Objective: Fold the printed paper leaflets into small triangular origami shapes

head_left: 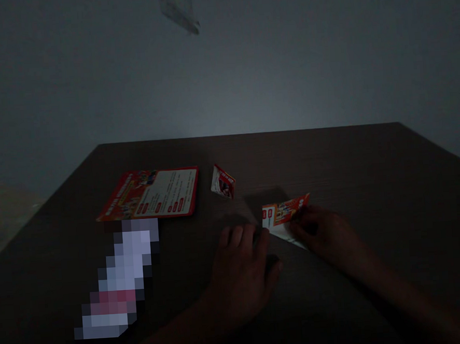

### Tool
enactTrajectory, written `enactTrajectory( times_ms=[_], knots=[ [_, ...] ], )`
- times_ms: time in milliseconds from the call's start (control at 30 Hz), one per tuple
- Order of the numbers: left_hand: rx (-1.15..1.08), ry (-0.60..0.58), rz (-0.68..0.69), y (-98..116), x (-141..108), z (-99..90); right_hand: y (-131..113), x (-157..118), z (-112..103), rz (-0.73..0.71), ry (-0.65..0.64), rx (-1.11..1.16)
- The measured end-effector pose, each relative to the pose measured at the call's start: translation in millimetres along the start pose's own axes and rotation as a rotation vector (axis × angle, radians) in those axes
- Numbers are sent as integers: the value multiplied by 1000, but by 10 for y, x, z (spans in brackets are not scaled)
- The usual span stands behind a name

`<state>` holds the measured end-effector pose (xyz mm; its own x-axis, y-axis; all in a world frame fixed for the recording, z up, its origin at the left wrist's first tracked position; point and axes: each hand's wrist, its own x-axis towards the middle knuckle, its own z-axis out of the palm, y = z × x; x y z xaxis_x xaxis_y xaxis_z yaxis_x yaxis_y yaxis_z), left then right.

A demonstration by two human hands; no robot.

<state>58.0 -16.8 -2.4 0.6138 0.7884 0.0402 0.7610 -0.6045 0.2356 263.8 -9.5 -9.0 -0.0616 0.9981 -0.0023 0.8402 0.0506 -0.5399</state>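
Note:
A sheet of printed paper (285,210), red and orange with a white part, is partly folded up, with its white underside against the table. My right hand (331,230) pinches its right side between thumb and fingers. Palm down on the table, my left hand (239,267) lies just left of the paper, thumb apart from the fingers. Its index fingertip is at the paper's lower left corner; whether it presses on it I cannot tell.
A small folded red-and-white paper piece (223,183) stands farther back on the dark wooden table (310,156). To the left lies a stack of red flyers (169,191), with a pixelated pale item (123,272) in front. Behind the table is a plain wall (266,61).

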Motion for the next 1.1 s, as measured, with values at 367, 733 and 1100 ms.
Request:
enactTrajectory(
  times_ms=[367, 733, 1100],
  knots=[
    [-26, 16, 26, 6, 0, 18, -22, 3, -8, -1, 2, 23],
    [-36, -10, 39, 6, -7, 19, -5, -2, -1, -8, 0, 33],
    [-59, -4, 50, 6, -2, 13, 8, 8, 6, -23, 9, 11]
  ],
)
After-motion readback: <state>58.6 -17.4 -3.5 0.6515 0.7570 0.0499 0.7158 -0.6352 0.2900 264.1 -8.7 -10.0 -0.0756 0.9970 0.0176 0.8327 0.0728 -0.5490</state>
